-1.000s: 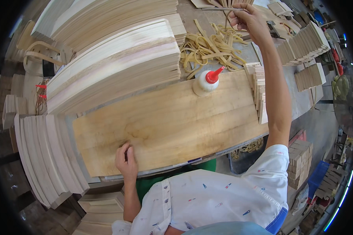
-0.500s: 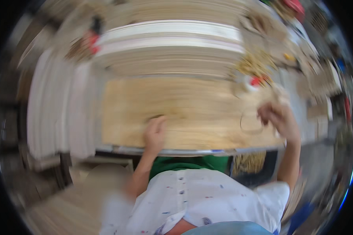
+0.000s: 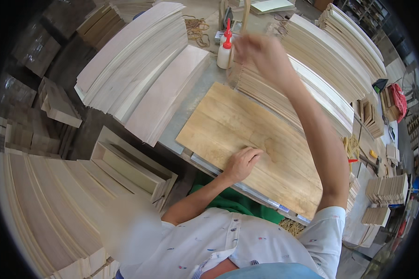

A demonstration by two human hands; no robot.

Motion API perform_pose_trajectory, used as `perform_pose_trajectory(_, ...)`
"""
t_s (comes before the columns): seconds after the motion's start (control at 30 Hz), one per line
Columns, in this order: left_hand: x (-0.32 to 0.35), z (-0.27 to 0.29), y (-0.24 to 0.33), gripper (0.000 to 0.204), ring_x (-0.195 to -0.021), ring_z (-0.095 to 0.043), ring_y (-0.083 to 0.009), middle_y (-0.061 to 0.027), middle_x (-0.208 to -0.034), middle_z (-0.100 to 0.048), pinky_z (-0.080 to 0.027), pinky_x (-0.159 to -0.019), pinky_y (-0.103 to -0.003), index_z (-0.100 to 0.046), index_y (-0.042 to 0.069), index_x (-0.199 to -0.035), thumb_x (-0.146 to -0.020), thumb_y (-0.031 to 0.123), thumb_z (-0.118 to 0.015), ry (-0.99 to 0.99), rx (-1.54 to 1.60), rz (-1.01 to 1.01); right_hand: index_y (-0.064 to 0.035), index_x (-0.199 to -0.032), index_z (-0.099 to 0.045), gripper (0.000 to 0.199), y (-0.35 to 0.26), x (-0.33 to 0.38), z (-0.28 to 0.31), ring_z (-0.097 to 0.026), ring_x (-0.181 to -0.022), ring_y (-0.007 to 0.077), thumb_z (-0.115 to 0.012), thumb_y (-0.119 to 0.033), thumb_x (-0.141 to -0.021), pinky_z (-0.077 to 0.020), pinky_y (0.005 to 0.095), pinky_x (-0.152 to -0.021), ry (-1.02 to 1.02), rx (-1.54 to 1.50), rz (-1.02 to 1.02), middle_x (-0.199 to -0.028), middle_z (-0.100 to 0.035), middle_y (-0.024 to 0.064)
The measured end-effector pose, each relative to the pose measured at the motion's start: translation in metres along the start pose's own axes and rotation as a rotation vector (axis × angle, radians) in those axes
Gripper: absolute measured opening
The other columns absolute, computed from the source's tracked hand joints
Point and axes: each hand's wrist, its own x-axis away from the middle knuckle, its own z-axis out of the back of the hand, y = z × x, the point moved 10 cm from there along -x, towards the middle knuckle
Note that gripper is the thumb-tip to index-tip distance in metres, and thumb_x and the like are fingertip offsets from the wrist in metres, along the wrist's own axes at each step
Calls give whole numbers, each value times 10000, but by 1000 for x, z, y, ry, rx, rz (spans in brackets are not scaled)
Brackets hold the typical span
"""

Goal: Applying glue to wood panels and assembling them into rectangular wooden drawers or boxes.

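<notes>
My left hand [image 3: 242,163] rests on the near part of a flat wooden board [image 3: 228,118], its fingers curled closed. Whatever they may hold is hidden. My right arm reaches far across the table, with the right hand [image 3: 258,53] raised near the end of a stack of thin wooden strips [image 3: 261,87]. Motion smears its fingers, and a faint thin loop [image 3: 231,72] shows just below them. Right beside this hand stand white squeeze bottles with red caps [image 3: 225,55]. What it holds, if anything, cannot be made out.
Stacks of pale boards stand left of the work board [image 3: 139,60] and at the far right [image 3: 330,60]. Rubber bands [image 3: 196,31] lie behind the bottles. Wooden box frames [image 3: 130,169] and long panels [image 3: 56,200] fill the lower left. Small wood pieces [image 3: 386,189] stand at right.
The view has swung round to the left. My right hand has gone from the board's right side to the far side by the bottles; my left hand stays on the board.
</notes>
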Motion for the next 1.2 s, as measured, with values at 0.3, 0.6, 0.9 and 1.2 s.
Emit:
perform_pose_trajectory(0.3, 2, 9, -9, 164, -793, -629, -266, -124, -900, -636, -504, -685, -338, -617, 19, -1027, -877, 73, -580, 38, 75, 25, 29, -978, -644, 196, -4, 57, 17, -602, -793, 139, -543, -126, -913, -477, 274, -750, 220, -151, 53, -863, -672, 77)
perform_pose_trajectory(0.6, 9, -2, -66, 121, -583, -522, -58, -14, -676, -586, -437, -520, -223, -616, 25, -831, -916, 107, -585, 46, 560, 539, 8, -800, -608, 211, 139, 346, 39, -559, -603, 100, -553, -149, -930, -447, 241, -555, 333, -395, -879, -659, -611, 43)
perform_pose_trajectory(0.9, -212, 142, 42, 455, -1050, -596, -235, -172, -1159, -617, -453, -905, -329, -558, -49, -1211, -894, 272, -616, 369, -79, -51, 19, -1069, -640, 337, 160, 298, 229, -633, -789, 162, -573, -268, -906, -487, 272, -697, 753, 262, -542, -878, -680, 104)
perform_pose_trajectory(1.2, -263, 115, 23, 618, -1044, -615, -305, -184, -1094, -658, -445, -911, -386, -644, 50, -1157, -728, 495, -659, 45, -569, 113, 8, -1051, -664, 382, 197, 268, 224, -649, -815, 249, -665, -284, -805, -496, 344, -746, 564, 387, -760, -884, -685, 161)
